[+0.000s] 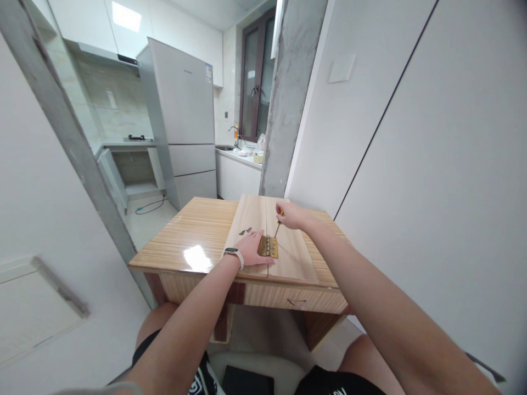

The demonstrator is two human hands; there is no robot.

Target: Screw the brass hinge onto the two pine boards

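a glossy wood-grain tabletop (177,230) carries two pale wooden boards (251,214) side by side, a thin seam between them. the left hand (249,248) lies spread on the boards; the right hand (290,215) is wrapped around a screwdriver (279,224), tilted, tip down at the far edge of a brass-coloured hinge (272,248) — it straddles the seam, between left thumb and fingers. small dark pieces (242,232) lie nearby.
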